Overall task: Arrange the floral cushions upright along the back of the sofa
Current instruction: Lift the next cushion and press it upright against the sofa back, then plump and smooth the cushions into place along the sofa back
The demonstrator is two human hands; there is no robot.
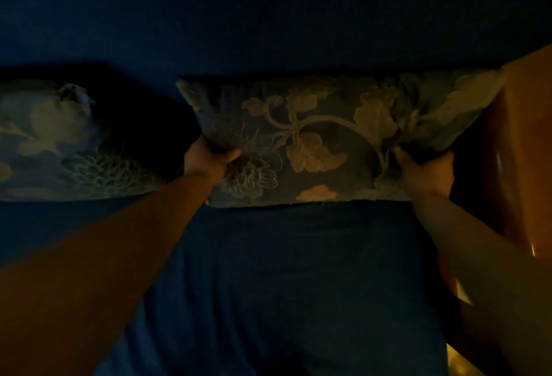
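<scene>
A floral cushion point(325, 139) with pale leaves and vines on dark fabric stands upright against the sofa back point(268, 17), at the right end of the seat. My left hand point(206, 157) grips its lower left side. On its lower right side my right hand point(424, 166) pinches the fabric. A second floral cushion point(59, 142) leans against the back at the far left, apart from the first. The scene is very dim.
The dark blue sofa seat point(283, 286) stretches below the cushions toward me. A glossy wooden armrest point(519, 151) rises at the right, touching the held cushion's right edge. A dark gap lies between the two cushions.
</scene>
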